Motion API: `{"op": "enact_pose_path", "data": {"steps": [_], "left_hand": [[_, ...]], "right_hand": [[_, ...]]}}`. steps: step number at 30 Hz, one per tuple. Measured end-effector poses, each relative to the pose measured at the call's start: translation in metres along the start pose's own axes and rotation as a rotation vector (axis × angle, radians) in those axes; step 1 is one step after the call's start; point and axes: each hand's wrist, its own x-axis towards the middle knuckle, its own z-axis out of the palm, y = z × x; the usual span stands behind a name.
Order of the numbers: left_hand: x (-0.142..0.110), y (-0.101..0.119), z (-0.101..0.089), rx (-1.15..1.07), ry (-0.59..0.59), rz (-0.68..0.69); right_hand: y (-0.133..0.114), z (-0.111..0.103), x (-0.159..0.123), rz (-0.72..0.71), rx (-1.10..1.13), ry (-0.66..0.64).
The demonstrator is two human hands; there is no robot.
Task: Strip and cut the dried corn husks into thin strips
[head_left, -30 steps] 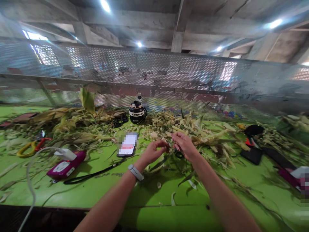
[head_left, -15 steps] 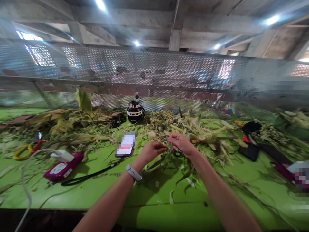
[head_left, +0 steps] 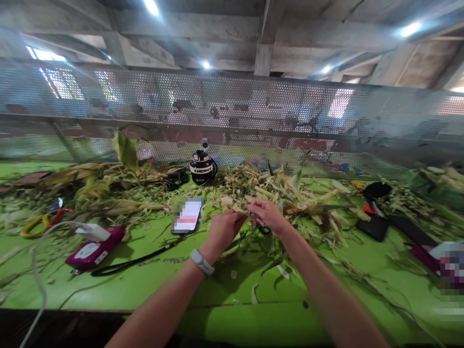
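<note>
- Desk (head_left: 224,290): green, littered w/ scraps, barer along the near edge. Prob worth working over that barer part, so tiny bits that drop are easy to spot.
- Husk pile (head_left: 311,203): on the desk, just beyond & to the right of the hands. Best kept off the knuckles, b/c loose ends could snag.
- L hand (head_left: 225,227) & R hand (head_left: 266,216): close together, mid-desk, fingertips drawn narrow & nearly meeting. Can't tell if either grips anything. For fine work like this, L should prob steady while R does the small moves; light pinch, wrists low.
- Phone (head_left: 187,216): flat, left of L hand, near but apart. L wrist should stay clear of it & the strap (head_left: 154,254).
- Leaf strips (head_left: 272,265): the stuff being handled, prob; lying below & around the hands. Thin, so likely to tear if yanked; short, even pulls look safer.
- Bit at fingertips: btwn the two hands, too small/blurred to ID. Slow down there, eyes on the tips.
</note>
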Motion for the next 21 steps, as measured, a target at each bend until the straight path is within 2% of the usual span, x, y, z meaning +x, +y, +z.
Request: {"op": "enact_pose_path", "data": {"steps": [6, 8, 11, 13, 14, 15, 17, 21], "left_hand": [[0.001, 0.011, -0.004, -0.054, -0.127, -0.150], [0.004, 0.015, -0.005, -0.255, -0.194, -0.263], [0.007, 0.018, -0.003, -0.774, -0.281, -0.560], [0.006, 0.018, -0.001, -1.046, -0.268, -0.735], [0.004, 0.018, 0.000, -1.112, -0.247, -0.789], [0.001, 0.017, 0.000, -1.128, -0.228, -0.809], [-0.006, 0.014, 0.000, -1.025, -0.200, -0.756], [-0.021, 0.008, -0.005, -0.531, -0.122, -0.453]], "right_hand": [[0.000, 0.000, 0.000, 0.013, 0.046, 0.001], [0.000, -0.003, 0.001, 0.027, 0.094, 0.008], [0.003, -0.007, 0.004, 0.028, 0.151, 0.007], [0.007, -0.009, 0.005, 0.031, 0.186, -0.004], [0.009, -0.008, 0.006, 0.041, 0.207, -0.010], [0.012, -0.008, 0.007, 0.059, 0.227, -0.019], [0.016, -0.005, 0.009, 0.108, 0.247, -0.034], [0.021, 0.002, 0.010, 0.141, 0.232, -0.063]]}}
